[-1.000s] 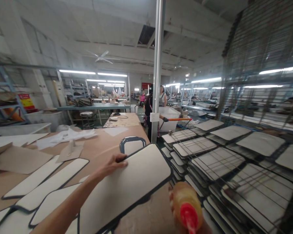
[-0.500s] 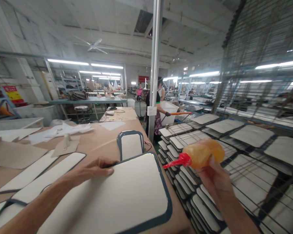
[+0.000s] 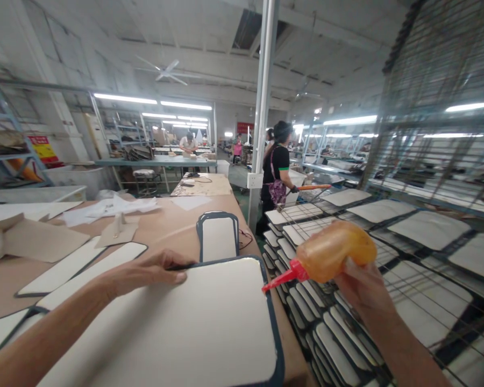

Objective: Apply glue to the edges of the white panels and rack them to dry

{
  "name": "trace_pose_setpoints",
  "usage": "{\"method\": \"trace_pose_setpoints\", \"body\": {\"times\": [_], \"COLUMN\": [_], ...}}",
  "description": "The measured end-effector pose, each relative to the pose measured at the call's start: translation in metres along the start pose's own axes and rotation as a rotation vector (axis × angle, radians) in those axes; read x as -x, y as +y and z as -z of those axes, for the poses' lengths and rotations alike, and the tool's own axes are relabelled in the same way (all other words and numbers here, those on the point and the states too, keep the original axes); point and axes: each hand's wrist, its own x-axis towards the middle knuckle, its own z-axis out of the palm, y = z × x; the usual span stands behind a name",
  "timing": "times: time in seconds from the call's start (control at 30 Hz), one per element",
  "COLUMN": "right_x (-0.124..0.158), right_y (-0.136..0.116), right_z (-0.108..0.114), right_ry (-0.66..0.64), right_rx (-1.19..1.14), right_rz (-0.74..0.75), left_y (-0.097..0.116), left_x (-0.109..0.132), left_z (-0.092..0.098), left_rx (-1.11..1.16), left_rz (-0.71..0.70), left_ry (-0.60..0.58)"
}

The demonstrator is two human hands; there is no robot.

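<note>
My left hand (image 3: 157,271) grips the far edge of a large cream panel (image 3: 193,322) with rounded corners and a dark border, thumb on its face. In my right hand (image 3: 358,279) is a squeeze bottle (image 3: 334,251) of amber liquid, tilted so that its red nozzle (image 3: 282,277) points down and left. The nozzle tip is at the panel's right edge, near the far corner; whether it touches I cannot tell. A thin shiny line shows along that corner. Just beyond lies a small stack of similar panels (image 3: 219,239).
More cream panels (image 3: 92,271) and a beige piece with a raised tab (image 3: 119,231) lie on the brown table (image 3: 177,220). At right stands a wire rack (image 3: 419,285) loaded with panels. Behind the post (image 3: 262,107), a person in an apron (image 3: 278,166) holds an orange handle.
The bottle has tilted further down, bringing its nozzle tip lower and left along the panel's right edge. My view has shifted left, and the person behind the post shows more fully.
</note>
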Motion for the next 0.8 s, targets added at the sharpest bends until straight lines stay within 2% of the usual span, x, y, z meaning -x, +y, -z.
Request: {"method": "trace_pose_setpoints", "body": {"times": [0.1,0.2,0.4,0.53,0.8], "right_x": [0.003,0.007,0.011,0.017,0.038], "right_y": [-0.004,-0.007,-0.001,0.002,-0.007], "right_z": [-0.001,-0.002,0.006,0.010,-0.011], "right_ry": [-0.048,-0.054,-0.012,-0.005,0.081], "right_rx": [0.013,0.029,0.006,0.035,0.058], "right_rz": [-0.023,-0.022,-0.006,-0.044,-0.071], "left_y": [0.007,0.004,-0.016,-0.020,-0.028], "left_x": [0.001,0.000,-0.002,-0.001,0.003], "left_z": [0.005,0.009,0.018,0.020,0.024], "left_rx": [-0.086,-0.111,-0.070,-0.035,0.092], "left_rz": [0.007,-0.012,0.010,0.016,0.031], "left_ry": [-0.134,-0.125,-0.070,-0.054,-0.068]}}
